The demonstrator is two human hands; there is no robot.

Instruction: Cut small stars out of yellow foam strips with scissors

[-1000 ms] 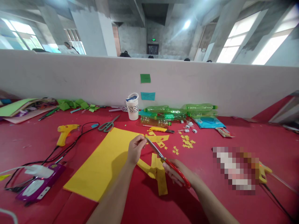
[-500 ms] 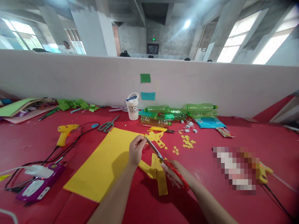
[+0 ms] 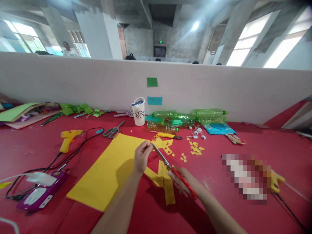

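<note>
My right hand (image 3: pixel 181 182) grips red-handled scissors (image 3: pixel 164 159), their blades pointing up and left. At the blade tips, my left hand (image 3: pixel 141 156) is closed in a pinch; whatever lies between its fingertips is too small to make out. Below the blades lie yellow paper strips (image 3: pixel 168 190). Just beyond my left fingertips are yellow scraps with star-shaped holes (image 3: pixel 168 150). Small yellow paper stars (image 3: pixel 195 149) are scattered to the right. A large yellow sheet (image 3: pixel 104 172) lies flat under and left of my left hand.
A yellow utility knife (image 3: pixel 168 135), a white cup (image 3: pixel 139 113), green plastic bottles (image 3: pixel 182 117) and a blue packet (image 3: pixel 219 129) stand or lie toward the partition. Grey scissors (image 3: pixel 113 130), a yellow glue gun (image 3: pixel 68 139) and a purple power strip (image 3: pixel 44 191) with cables are left.
The red scissor handles look slightly closer together in my right hand. My left hand keeps its pinch at the blade tips.
</note>
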